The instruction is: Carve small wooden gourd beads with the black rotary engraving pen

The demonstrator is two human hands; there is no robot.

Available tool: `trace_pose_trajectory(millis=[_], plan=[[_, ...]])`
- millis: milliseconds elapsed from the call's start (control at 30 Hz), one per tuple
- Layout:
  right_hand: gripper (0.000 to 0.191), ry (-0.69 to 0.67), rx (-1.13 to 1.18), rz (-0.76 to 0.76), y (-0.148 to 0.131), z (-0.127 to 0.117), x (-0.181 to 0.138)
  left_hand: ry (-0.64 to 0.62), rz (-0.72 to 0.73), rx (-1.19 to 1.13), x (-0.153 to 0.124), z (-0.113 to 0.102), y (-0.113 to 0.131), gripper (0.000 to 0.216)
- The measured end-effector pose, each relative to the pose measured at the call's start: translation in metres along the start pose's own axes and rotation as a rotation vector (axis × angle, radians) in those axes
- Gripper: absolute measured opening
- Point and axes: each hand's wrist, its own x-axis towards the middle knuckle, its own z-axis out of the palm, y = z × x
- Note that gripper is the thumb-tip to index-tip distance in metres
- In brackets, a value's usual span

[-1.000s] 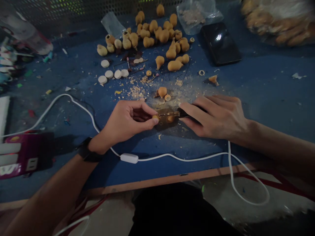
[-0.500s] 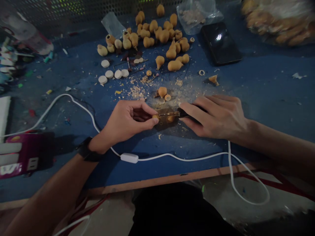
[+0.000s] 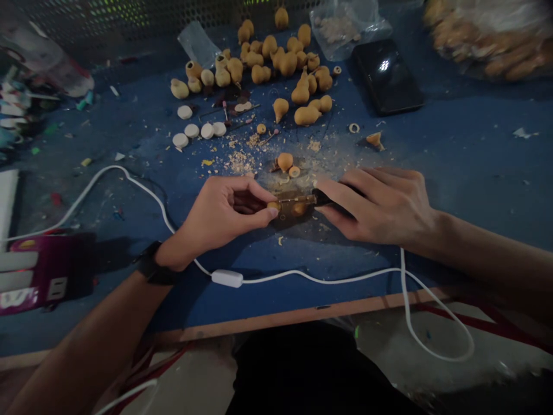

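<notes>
The left grip is closed, pinching a small gourd at the metal shaft of a dark tool. The closed right grip holds that tool above the blue worktop, beside scattered shavings.

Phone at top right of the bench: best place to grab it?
Pinch the phone across its long edges, coming from the near side. It lies flat, a thin slab with no lip to get under, and the plastic bag sits at its far end.
</notes>
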Motion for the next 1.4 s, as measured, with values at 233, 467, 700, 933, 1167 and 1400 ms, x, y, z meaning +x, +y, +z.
trace_pose_trajectory(millis=[233, 467, 700, 933, 1167, 1400], plan=[[0.026, -0.040, 0.081, 0.147, 0.0006, 0.0009, -0.0037, -0.015, 0.048, 0.012, 0.0016, -0.0013, -0.0022, 0.023], [0.026, -0.017, 0.095, 0.145, 0.0015, -0.0007, -0.0035, -0.014, 0.118, -0.003, 0.0025, -0.0025, -0.0030, 0.018], [0.031, -0.159, 0.130, 0.237, 0.0009, -0.0019, -0.0034, 0.005, 0.139, 0.018, 0.0018, -0.0025, -0.0032, 0.018], [0.030, -0.130, 0.143, 0.213, 0.0020, -0.0005, -0.0058, 0.000, 0.094, -0.014, 0.0019, -0.0019, -0.0024, 0.020], [0.032, -0.133, 0.085, 0.183, 0.0016, 0.0009, -0.0037, -0.002, 0.033, 0.024, 0.0004, -0.0027, 0.0035, 0.020], [0.028, -0.073, 0.087, 0.131, 0.0013, 0.0004, -0.0022, -0.009, 0.032, 0.011, -0.0006, -0.0009, 0.0033, 0.019]])
